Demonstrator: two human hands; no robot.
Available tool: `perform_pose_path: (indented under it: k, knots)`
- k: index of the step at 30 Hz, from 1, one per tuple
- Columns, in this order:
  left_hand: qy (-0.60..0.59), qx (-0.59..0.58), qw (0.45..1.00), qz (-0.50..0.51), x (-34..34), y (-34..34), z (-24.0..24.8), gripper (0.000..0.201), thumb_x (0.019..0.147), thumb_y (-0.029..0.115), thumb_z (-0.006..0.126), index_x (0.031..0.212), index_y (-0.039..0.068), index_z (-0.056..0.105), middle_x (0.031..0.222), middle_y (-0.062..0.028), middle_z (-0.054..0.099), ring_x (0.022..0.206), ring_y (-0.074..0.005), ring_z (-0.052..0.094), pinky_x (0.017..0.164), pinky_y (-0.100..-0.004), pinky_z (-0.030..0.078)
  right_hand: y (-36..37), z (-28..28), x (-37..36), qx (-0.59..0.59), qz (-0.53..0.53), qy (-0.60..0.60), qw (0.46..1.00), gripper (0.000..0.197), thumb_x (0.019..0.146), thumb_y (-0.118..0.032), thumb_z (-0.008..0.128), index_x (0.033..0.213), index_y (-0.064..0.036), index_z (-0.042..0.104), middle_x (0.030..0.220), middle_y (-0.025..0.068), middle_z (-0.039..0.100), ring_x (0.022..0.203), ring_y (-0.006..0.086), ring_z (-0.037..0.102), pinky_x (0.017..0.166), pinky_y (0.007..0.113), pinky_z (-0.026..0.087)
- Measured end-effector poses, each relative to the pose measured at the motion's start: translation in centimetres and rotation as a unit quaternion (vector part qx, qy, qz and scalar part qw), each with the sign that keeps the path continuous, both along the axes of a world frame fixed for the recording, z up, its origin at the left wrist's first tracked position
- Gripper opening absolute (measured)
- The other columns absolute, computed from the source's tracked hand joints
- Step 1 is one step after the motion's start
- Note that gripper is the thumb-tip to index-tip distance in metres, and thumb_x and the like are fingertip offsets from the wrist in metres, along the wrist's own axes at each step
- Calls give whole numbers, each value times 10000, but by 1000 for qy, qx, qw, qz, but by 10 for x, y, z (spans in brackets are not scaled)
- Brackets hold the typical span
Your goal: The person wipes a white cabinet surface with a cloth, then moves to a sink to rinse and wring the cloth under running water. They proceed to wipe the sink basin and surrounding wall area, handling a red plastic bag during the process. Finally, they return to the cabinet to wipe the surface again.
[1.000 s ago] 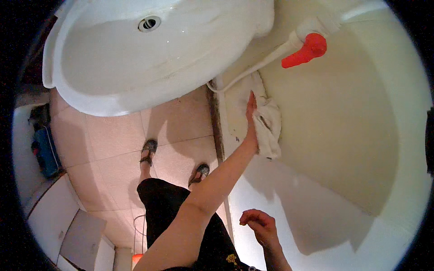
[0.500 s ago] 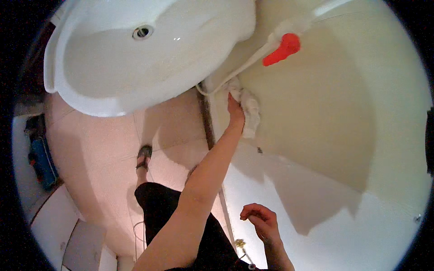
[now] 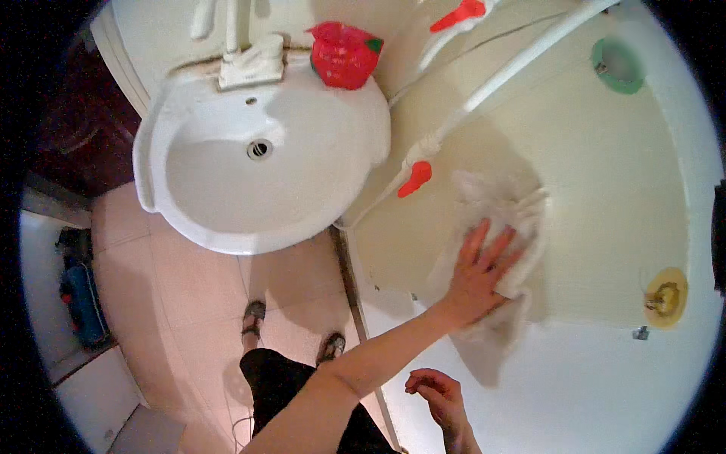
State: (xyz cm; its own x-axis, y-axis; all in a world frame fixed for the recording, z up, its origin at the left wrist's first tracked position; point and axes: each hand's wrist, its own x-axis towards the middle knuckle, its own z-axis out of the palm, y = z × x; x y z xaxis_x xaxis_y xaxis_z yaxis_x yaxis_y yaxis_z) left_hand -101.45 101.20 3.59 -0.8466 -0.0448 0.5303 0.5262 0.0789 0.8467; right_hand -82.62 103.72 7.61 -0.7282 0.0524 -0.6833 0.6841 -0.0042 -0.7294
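With fingers spread, my left hand (image 3: 484,276) presses a crumpled white cloth (image 3: 522,204) flat against the cream wall (image 3: 590,227). The cloth spreads out around the fingers, and its lower part hangs down below the palm. My right hand (image 3: 437,393) is held low beside the white lower part of the wall (image 3: 590,393). Its fingers are loosely curled in toward the palm, and nothing shows in them. To the left of the cloth runs a white pipe with a red valve handle (image 3: 415,179).
A white washbasin (image 3: 227,219) juts out at the left, with a red packet (image 3: 344,57) on its rim. Another red valve handle (image 3: 457,15) is higher up. A green round fixture (image 3: 618,66) and a yellow one (image 3: 665,297) stick out at the right. Below lies a pink tiled floor (image 3: 189,303).
My left hand has moved right and away from the pipe's base, and the bunched cloth is now spread on the wall. My right hand stays curled. The view has shifted, showing more of the washbasin.
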Motion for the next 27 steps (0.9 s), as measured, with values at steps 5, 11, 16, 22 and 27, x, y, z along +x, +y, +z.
perform_pose_path:
  k: [5, 11, 16, 22, 27]
  knots:
    - [-332, 224, 913, 80, 3, 21, -78, 607, 798, 116, 602, 1354, 67, 362, 1419, -123, 310, 1295, -304, 291, 1072, -379, 252, -12, 24, -7, 16, 7, 59, 998, 246, 799, 25, 532, 1037, 62, 581, 898, 127, 626, 829, 202, 590, 774, 318, 473]
    - [-506, 519, 679, -113, -8, -34, -188, 491, 952, 388, 362, 1308, 53, 414, 1192, -91, 534, 1081, -256, 503, 952, -351, 395, -37, 45, -16, 14, 36, 107, 994, 241, 806, 20, 536, 1041, 52, 584, 887, 120, 629, 830, 192, 591, 772, 315, 475]
    - [-393, 407, 823, -49, -85, -136, -146, 451, 935, 277, 455, 1297, 13, 405, 1185, -120, 540, 1070, -224, 512, 924, -302, 399, -49, 46, -20, -38, 41, 149, 987, 229, 811, 13, 541, 1032, 38, 594, 882, 103, 629, 830, 181, 591, 764, 319, 474]
    - [-230, 543, 802, -93, -106, -159, 41, 423, 917, 235, 480, 1277, 21, 427, 1187, -106, 540, 1075, -216, 511, 919, -326, 401, -47, 91, -28, 41, 39, 132, 990, 230, 804, 13, 548, 1028, 21, 599, 874, 89, 627, 824, 165, 587, 762, 307, 472]
    - [-318, 217, 921, -61, -164, -163, 117, 397, 882, 236, 507, 1225, 37, 483, 1140, -106, 567, 1039, -214, 529, 900, -340, 414, -71, 145, -61, 37, 34, 112, 992, 223, 802, 13, 545, 1019, 28, 598, 873, 89, 624, 821, 160, 582, 765, 304, 470]
